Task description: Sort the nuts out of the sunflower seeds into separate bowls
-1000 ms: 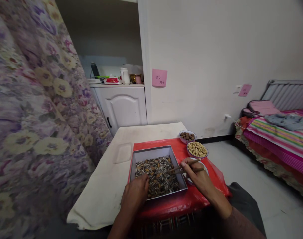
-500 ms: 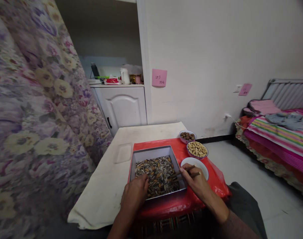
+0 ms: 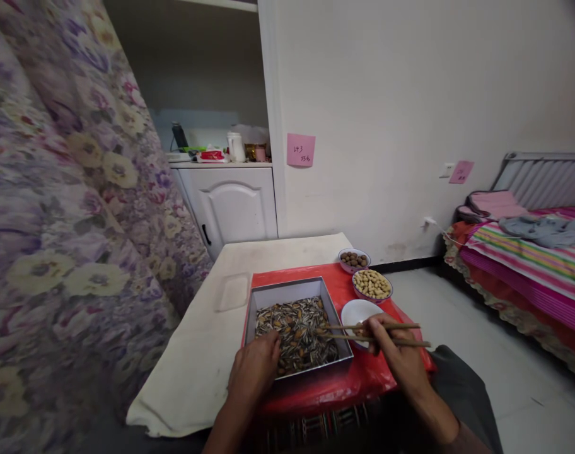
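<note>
A bench (image 3: 188,366) covered in cream cloth is standing before the left hand (image 3: 256,362) and the right hand (image 3: 398,353), and a shiny red plastic sheet (image 3: 377,372) is lying across it beneath them. Between the hands, a square, grey-walled open box (image 3: 287,290) is sitting on the sheet, just where it was half a second ago. Just beyond the right hand and partly hidden by it, a round white bowl (image 3: 356,309) is resting; farther off, a purple-rimmed bowl (image 3: 363,296) is holding pale tan peanuts.

The right hand is now sitting farther from the box than before, over the white bowl's near side. It is clamping a pair of long brown wooden chopsticks (image 3: 408,326), whose back ends are now poking out well to its right. Their tips, slightly apart, are hanging over the box; whether they are touching its contents cannot be told. The left hand is staying at the box's near left corner, fingers curled; what they are gripping, if anything, is hidden. Striped seeds mixed with orange-brown nuts (image 3: 297,315) are filling the box between the hands.
</note>
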A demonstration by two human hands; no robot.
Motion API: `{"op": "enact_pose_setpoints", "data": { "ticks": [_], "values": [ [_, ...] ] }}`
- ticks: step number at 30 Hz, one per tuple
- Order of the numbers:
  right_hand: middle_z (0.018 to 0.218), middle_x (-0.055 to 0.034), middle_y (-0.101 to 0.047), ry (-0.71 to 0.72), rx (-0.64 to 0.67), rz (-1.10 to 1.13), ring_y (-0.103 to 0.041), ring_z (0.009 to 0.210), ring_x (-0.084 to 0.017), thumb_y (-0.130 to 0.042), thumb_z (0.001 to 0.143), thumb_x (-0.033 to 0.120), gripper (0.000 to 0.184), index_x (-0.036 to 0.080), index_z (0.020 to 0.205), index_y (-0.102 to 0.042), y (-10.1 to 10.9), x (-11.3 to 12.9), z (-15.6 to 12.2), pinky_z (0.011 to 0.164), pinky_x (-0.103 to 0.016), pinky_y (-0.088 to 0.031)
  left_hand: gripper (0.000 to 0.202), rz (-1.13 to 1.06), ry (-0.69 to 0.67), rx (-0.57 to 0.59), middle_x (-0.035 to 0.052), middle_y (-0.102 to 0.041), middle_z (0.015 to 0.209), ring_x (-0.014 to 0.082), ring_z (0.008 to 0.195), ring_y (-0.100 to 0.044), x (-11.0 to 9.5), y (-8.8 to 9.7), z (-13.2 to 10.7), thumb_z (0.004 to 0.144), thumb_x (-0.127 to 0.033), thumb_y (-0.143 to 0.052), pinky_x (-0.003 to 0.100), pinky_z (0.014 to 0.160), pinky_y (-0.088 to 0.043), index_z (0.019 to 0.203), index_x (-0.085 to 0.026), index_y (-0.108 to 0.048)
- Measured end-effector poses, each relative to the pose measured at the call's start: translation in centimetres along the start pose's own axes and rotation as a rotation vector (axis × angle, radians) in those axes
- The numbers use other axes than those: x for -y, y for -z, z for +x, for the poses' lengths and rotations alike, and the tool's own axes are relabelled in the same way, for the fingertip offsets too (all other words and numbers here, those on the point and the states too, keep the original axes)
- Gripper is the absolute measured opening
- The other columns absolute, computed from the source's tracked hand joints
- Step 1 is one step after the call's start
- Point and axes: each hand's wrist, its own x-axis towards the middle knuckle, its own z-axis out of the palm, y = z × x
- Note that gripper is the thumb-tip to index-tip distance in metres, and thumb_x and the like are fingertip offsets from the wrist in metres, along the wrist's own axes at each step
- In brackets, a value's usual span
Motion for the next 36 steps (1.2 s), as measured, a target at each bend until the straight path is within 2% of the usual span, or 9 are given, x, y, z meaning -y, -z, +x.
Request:
{"op": "enact_pose_setpoints", "data": {
  "ticks": [3,7,10,13,19,24,26,30,36],
  "values": [
    [0.062,-0.0030,-0.065,-0.043,-0.164,0.058,-0.062,0.057,-0.021,-0.054,0.089,0.056,0.038,0.020,0.086,-0.065,2.1,0.2,-0.5,0.061,-0.032,-0.051,0.025,-0.005,-0.006,-0.008,0.0034,-0.073,0.096,0.0204,0.092,-0.069,0.0,0.0,0.0,0.097,-0.028,-0.034,0.028,0.072,-0.043,0.094,-0.025,-0.058],
    [0.062,-0.0014,-0.064,-0.054,-0.327,-0.034,-0.063,0.060,-0.021,-0.054,0.088,0.058,0.039,0.020,0.088,-0.064,4.9,-0.3,-0.9,0.062,-0.030,-0.050,0.024,-0.010,-0.011,-0.021,0.0040,-0.073,0.097,0.0213,0.092,-0.069,0.0,-0.1,0.0,0.097,-0.028,-0.034,0.029,0.072,-0.043,0.095,-0.025,-0.058],
    [0.063,-0.0013,-0.065,-0.087,-0.350,-0.123,-0.064,0.063,-0.021,-0.052,0.089,0.059,0.040,0.021,0.089,-0.064,5.9,-1.1,-1.2,0.061,-0.030,-0.049,0.025,-0.014,-0.021,-0.030,0.0035,-0.073,0.096,0.0215,0.092,-0.069,0.0,-0.2,0.0,0.097,-0.027,-0.034,0.030,0.072,-0.043,0.094,-0.025,-0.058],
    [0.067,-0.0013,-0.066,-0.091,-0.348,-0.171,-0.064,0.063,-0.020,-0.052,0.088,0.059,0.040,0.022,0.089,-0.065,5.9,-1.4,-1.4,0.061,-0.029,-0.049,0.024,-0.014,-0.022,-0.035,0.0035,-0.073,0.097,0.0218,0.092,-0.069,0.1,-0.3,0.0,0.097,-0.028,-0.034,0.030,0.072,-0.043,0.094,-0.025,-0.057],
    [0.064,-0.0010,-0.066,-0.027,-0.295,-0.077,-0.062,0.060,-0.020,-0.054,0.089,0.056,0.036,0.022,0.089,-0.066,4.1,-0.1,-1.3,0.060,-0.029,-0.049,0.024,-0.013,-0.018,-0.031,0.0034,-0.073,0.097,0.0213,0.093,-0.068,0.2,-0.4,-0.1,0.097,-0.028,-0.034,0.030,0.072,-0.043,0.094,-0.025,-0.058],
    [0.065,-0.0017,-0.064,0.036,-0.007,-0.097,-0.060,0.060,-0.019,-0.048,0.095,0.049,0.036,0.021,0.083,-0.065,0.5,0.1,-1.0,0.057,-0.028,-0.047,0.024,-0.014,-0.014,-0.022,0.0045,-0.073,0.100,0.0222,0.095,-0.068,0.2,-0.4,0.0,0.097,-0.029,-0.034,0.031,0.074,-0.044,0.096,-0.025,-0.058],
    [0.068,-0.0027,-0.064,0.098,0.050,-0.155,-0.061,0.063,-0.019,-0.046,0.096,0.047,0.037,0.020,0.078,-0.065,-1.0,-0.2,-0.6,0.057,-0.027,-0.046,0.024,-0.013,-0.011,-0.016,0.0045,-0.073,0.100,0.0218,0.094,-0.068,0.1,-0.4,0.0,0.097,-0.029,-0.034,0.031,0.074,-0.044,0.096,-0.025,-0.057],
    [0.071,-0.0043,-0.066,0.150,0.053,-0.187,-0.062,0.070,-0.021,-0.049,0.094,0.048,0.038,0.020,0.075,-0.066,-3.3,-1.0,0.1,0.062,-0.028,-0.047,0.024,-0.010,-0.007,-0.010,0.0035,-0.073,0.099,0.0207,0.093,-0.068,0.1,-0.3,0.0,0.097,-0.028,-0.034,0.030,0.074,-0.044,0.096,-0.025,-0.058],
    [0.075,-0.0059,-0.069,0.154,0.046,-0.186,-0.065,0.075,-0.023,-0.050,0.091,0.055,0.042,0.021,0.076,-0.070,-4.4,-1.5,0.6,0.068,-0.030,-0.050,0.024,-0.009,-0.007,-0.001,0.0035,-0.073,0.096,0.0206,0.093,-0.068,0.0,-0.2,0.0,0.098,-0.028,-0.034,0.029,0.074,-0.043,0.095,-0.025,-0.058]
  ]
}}
